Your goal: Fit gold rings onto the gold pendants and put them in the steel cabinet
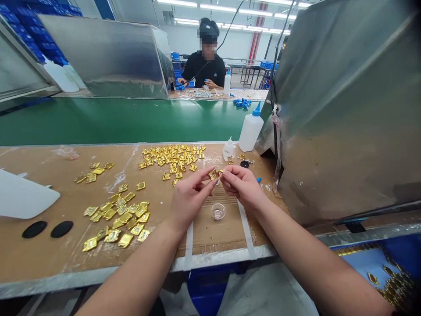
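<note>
My left hand [188,199] pinches a small square gold piece [212,175] between thumb and fingers. Right beside it, my right hand [244,184] is closed at the fingertips on a small gold part [220,173], which looks like a ring. The two gold parts meet or nearly meet; I cannot tell which. Below the hands stands a small clear cup [218,212] on the cardboard. Beyond my left hand lies a cluster of gold pieces [174,154], some with rings. More flat gold pieces [121,215] are scattered to the left.
A large white bottle [250,131] and a small dropper bottle [228,150] stand behind my right hand, near a black disc [244,164]. Metal hoods [345,123] flank the bench. Past the green belt [131,120] sits another person [207,66]. Gold parts fill a blue bin [397,285] lower right.
</note>
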`<action>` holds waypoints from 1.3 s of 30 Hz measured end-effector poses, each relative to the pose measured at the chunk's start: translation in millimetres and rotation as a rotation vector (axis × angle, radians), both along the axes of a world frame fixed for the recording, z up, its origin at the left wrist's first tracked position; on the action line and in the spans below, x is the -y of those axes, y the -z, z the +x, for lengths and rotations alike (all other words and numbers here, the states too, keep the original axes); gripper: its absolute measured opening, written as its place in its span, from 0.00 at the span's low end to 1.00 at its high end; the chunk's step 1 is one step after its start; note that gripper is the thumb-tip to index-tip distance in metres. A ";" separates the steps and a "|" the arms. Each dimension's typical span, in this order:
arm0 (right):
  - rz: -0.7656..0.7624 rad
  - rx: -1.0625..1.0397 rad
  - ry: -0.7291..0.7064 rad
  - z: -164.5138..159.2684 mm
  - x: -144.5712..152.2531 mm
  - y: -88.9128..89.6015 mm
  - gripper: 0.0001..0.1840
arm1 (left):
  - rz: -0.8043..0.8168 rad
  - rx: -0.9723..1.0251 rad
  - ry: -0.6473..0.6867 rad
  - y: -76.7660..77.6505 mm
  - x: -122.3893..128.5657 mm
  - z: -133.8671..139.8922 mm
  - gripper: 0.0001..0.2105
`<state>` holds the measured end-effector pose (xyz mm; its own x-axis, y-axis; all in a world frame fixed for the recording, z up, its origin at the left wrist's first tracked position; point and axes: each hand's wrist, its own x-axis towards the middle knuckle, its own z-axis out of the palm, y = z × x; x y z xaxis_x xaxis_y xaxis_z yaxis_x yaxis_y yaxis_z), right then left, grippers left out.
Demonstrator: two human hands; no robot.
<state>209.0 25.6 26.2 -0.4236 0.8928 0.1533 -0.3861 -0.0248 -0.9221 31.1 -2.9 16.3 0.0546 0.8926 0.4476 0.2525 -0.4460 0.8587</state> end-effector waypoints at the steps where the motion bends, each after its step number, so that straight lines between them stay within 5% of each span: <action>1: -0.012 0.014 0.005 -0.2 0.5 -0.3 0.18 | 0.013 -0.022 -0.004 -0.1 0.3 0.2 0.17; 12: -0.151 0.094 0.018 -1.4 3.4 -5.8 0.19 | 0.075 -0.101 -0.022 6.5 -1.9 1.0 0.15; 22: -0.168 -0.036 0.052 7.5 1.0 -15.1 0.14 | -0.316 0.250 0.187 -6.5 -0.8 6.6 0.19; 39: -0.241 0.044 0.075 7.3 2.7 -16.0 0.15 | -0.592 0.290 0.242 -4.7 0.6 8.1 0.19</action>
<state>216.3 23.0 42.1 -0.3560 0.9306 -0.0848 -0.3544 -0.2184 -0.9092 39.2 -3.6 21.0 0.2347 0.9685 -0.0832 -0.0705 0.1023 0.9922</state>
